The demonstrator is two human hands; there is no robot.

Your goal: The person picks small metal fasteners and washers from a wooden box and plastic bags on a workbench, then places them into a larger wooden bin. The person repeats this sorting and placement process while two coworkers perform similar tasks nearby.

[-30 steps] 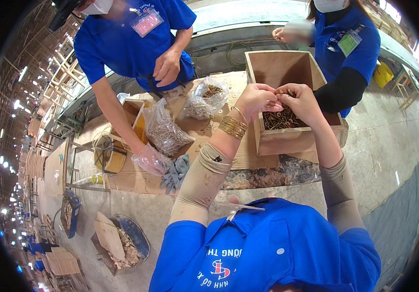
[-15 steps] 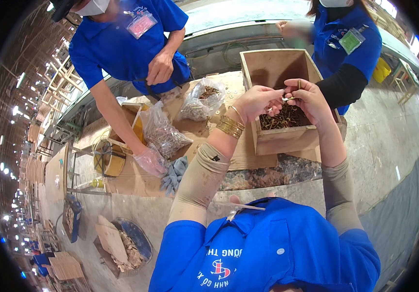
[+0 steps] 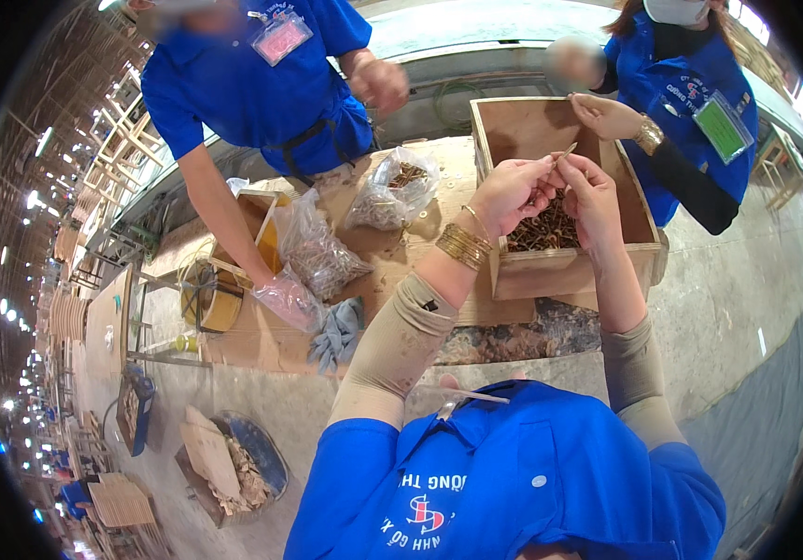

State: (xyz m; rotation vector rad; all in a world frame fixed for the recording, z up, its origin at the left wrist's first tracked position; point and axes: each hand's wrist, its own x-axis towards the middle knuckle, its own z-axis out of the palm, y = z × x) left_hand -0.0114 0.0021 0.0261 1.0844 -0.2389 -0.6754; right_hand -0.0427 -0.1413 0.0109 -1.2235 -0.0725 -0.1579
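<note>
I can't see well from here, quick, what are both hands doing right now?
Left hand: fingers pinched shut on a thin metal piece above the wooden box.
Right hand: pinched on the same thin metal piece.

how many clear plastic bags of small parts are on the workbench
3: one clear bag beside the wooden box, one mid-bench, one under a co-worker's hand near the grey gloves. Others may be hidden.

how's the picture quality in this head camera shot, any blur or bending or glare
Head view: strong fisheye bending, the table edge curves and a black rim rings the frame; both hands, left hand and right hand, over the wooden box look sharp; co-workers' faces are blurred; bright lights glare at left.
</note>
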